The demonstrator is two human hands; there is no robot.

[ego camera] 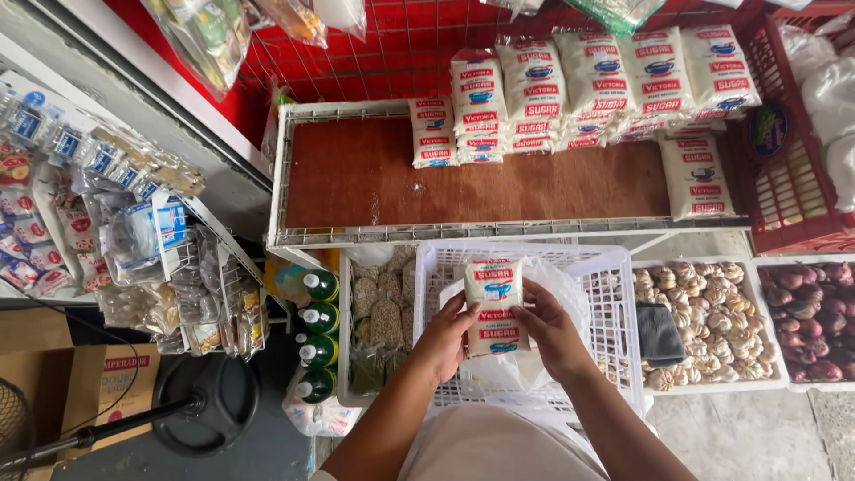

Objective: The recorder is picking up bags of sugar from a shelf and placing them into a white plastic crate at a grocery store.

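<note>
Both my hands hold one white sugar packet [495, 303] with red and blue print, upright over a white plastic basket [614, 294]. My left hand [445, 337] grips its left edge and my right hand [552, 331] grips its right edge. A clear plastic bag [552, 285] lies in the basket under the packet. On the brown wooden shelf [374, 174] beyond the basket, several more sugar packets [588, 89] stand in rows at the back right, and one lies alone [697, 178] at the right.
A tray of garlic bulbs [704, 321] with a dark cloth [659, 334] sits right of the basket, red onions [810, 321] further right. Green bottles [316, 330] and bagged beans [385, 312] are left of it. Wire racks of sachets [116, 205] hang at left; a red crate [793, 178] at right.
</note>
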